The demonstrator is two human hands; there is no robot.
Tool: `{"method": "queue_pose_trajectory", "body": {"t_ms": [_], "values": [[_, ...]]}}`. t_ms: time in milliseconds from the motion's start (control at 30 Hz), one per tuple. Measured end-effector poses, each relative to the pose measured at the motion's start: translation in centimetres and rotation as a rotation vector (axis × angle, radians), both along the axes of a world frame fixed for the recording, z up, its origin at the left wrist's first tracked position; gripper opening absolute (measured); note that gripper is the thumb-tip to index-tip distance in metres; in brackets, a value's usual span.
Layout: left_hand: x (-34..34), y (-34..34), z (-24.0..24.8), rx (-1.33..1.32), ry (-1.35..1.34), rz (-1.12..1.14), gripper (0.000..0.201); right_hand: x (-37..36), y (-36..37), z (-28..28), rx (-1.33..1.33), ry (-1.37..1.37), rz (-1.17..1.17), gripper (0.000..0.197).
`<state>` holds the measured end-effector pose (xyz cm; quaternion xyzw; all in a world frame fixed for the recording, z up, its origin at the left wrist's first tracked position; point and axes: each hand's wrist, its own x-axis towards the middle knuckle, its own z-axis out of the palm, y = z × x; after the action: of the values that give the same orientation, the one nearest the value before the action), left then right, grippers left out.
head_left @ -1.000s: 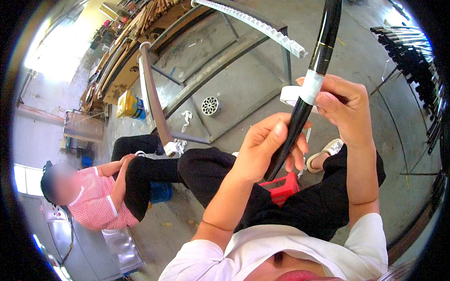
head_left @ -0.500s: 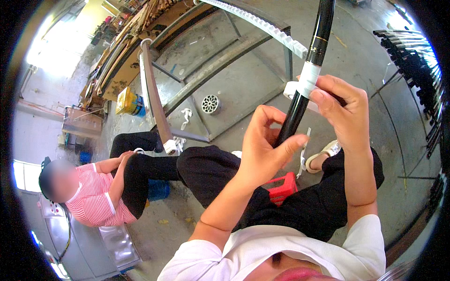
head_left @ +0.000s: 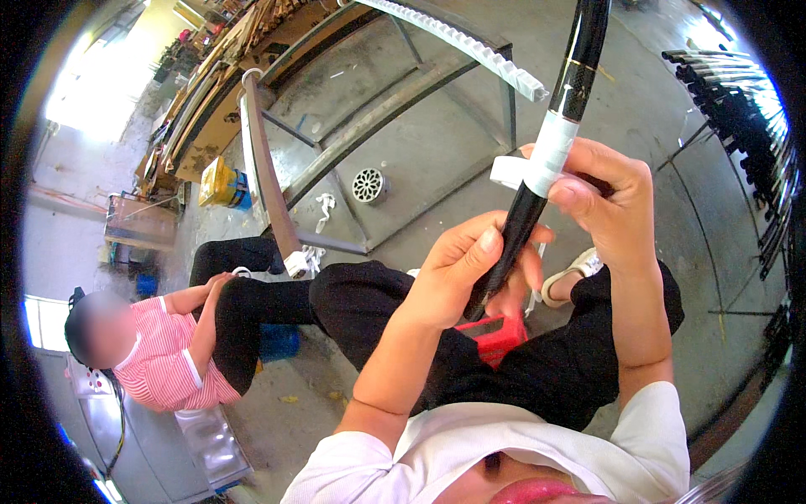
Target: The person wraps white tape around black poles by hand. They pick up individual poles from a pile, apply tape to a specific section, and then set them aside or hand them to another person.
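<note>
Left hand (head_left: 474, 273) clenched around lower part of black rod (head_left: 537, 181), thumb laid up along shaft, slightly higher than half a second ago. Right hand (head_left: 609, 197) gripped rod just above, fingers pressed on white tape band (head_left: 552, 154); tape roll (head_left: 508, 171) stuck out just left of right thumb. Band looked wider than a second ago, so wrapping judged well along, not finished. Rod tilted a bit more upright than earlier. Red stool (head_left: 495, 334) below left hand. Seated person in striped shirt (head_left: 164, 365) well left, unmoved.
</note>
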<state>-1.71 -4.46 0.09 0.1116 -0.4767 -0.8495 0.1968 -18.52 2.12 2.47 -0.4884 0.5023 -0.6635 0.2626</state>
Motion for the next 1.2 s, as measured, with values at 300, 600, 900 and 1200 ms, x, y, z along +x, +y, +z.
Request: {"method": "queue_pose_trajectory", "body": {"t_ms": [300, 600, 900, 1200], "values": [[0.2, 0.1, 0.9, -0.018, -0.044, -0.002, 0.044, -0.9, 0.3, -0.1, 0.026, -0.016, 0.07, 0.02], [-0.3, 0.4, -0.7, -0.403, -0.037, 0.264, 0.032, -0.4, 0.2, 0.0, 0.166, -0.01, 0.005, 0.026], [-0.2, 0.9, -0.9, -0.313, -0.056, 0.299, 0.024, -0.3, 0.2, 0.0, 0.144, 0.01, 0.022, 0.028], [-0.9, 1.5, -1.5, -0.71, -0.174, 0.555, 0.03, -0.2, 0.0, -0.7, 0.137, 0.041, -0.012, 0.029]]}}
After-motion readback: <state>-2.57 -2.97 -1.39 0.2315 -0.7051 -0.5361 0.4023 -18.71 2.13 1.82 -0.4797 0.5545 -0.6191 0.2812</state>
